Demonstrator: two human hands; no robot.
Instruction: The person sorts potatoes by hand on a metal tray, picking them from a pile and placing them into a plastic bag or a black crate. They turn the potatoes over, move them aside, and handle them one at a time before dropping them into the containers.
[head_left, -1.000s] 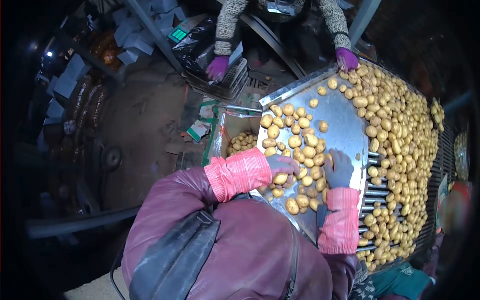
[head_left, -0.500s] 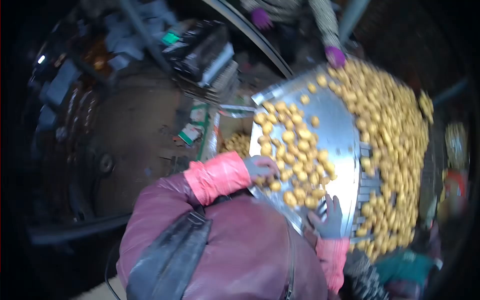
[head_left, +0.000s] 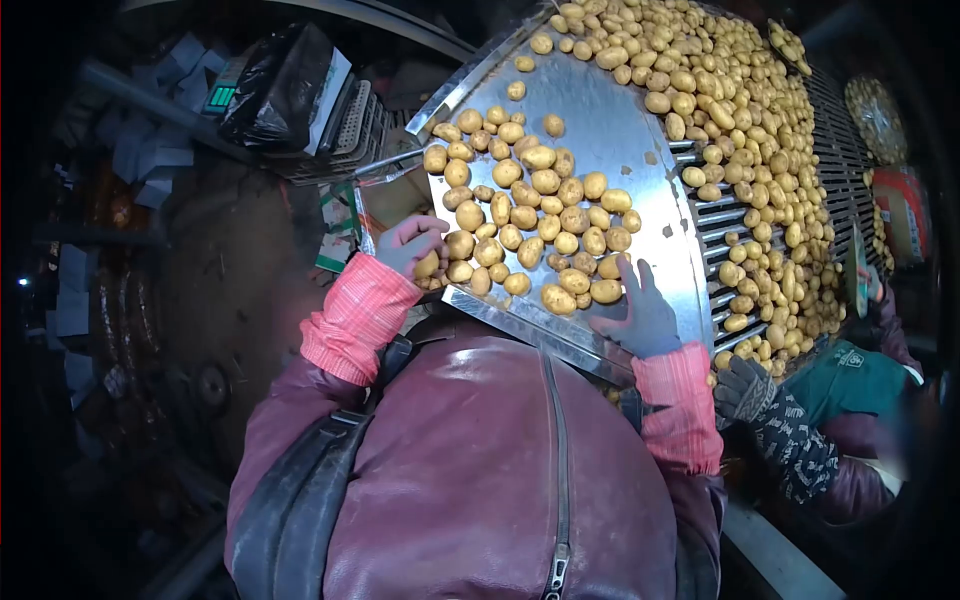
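Note:
Loose potatoes (head_left: 545,181) lie spread on a shiny metal sorting table (head_left: 640,200) in front of me. At the table's left edge my left hand (head_left: 412,246), in a grey glove, has its fingers curled round a potato (head_left: 427,265). My right hand (head_left: 645,312), gloved too, rests at the near right of the group, fingers spread and thumb apart, beside a potato (head_left: 606,291). Nothing shows in its grip. Both forearms wear pink checked sleeve covers.
A large heap of potatoes (head_left: 770,130) covers the slatted rack (head_left: 708,225) to the right. Close by on the right are a co-worker's gloved hand (head_left: 742,390) and patterned sleeve. A black plastic-wrapped stack (head_left: 285,90) stands left, near a green-and-white carton (head_left: 338,215).
The view has swung, with the table now higher and further left in the picture. My left hand has come to the table's left edge. The far co-worker's purple gloves are out of view.

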